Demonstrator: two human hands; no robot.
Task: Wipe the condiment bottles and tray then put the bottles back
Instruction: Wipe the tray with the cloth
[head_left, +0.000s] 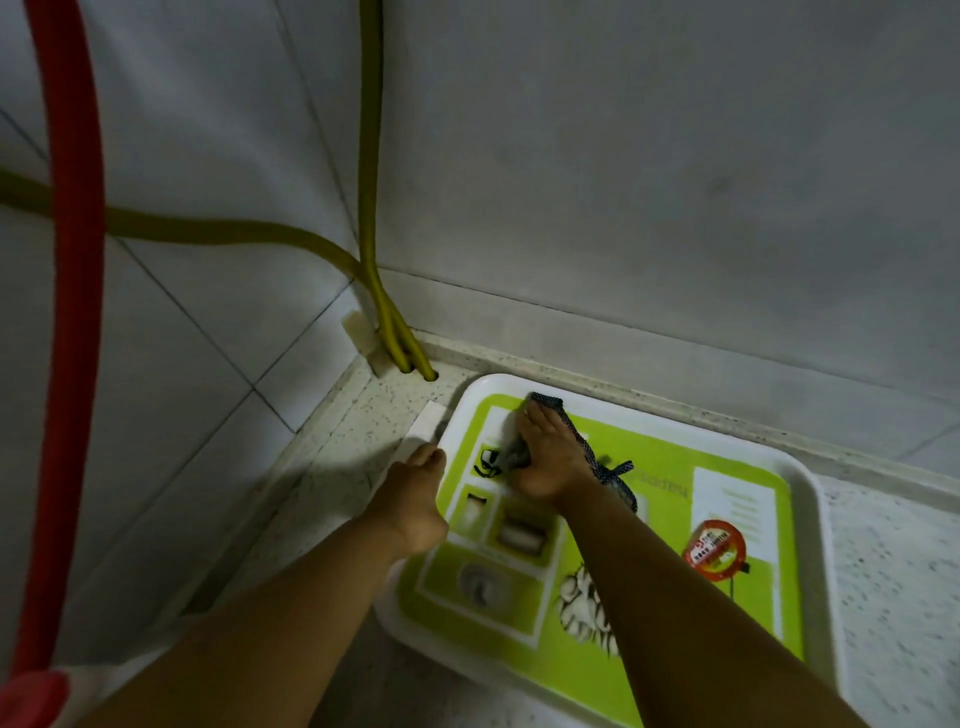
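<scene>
Your right hand (545, 457) presses the cloth (587, 447) flat at the tray's (810, 499) eleven o'clock corner; your left hand (415, 499) grips the nine o'clock rim, likely steadying it.

A white tray (821, 519) with a green printed face lay on the speckled worktop (893, 582), set into the corner where two grey tiled walls met. The right hand (545, 457) pressed a dark patterned cloth (597, 457) flat against the tray's far left part, while the left hand (415, 499) gripped the tray's left rim. Two yellow hoses (371, 208) ran down the corner into holes in the worktop, and a red hose (72, 260) hung at the far left.
</scene>
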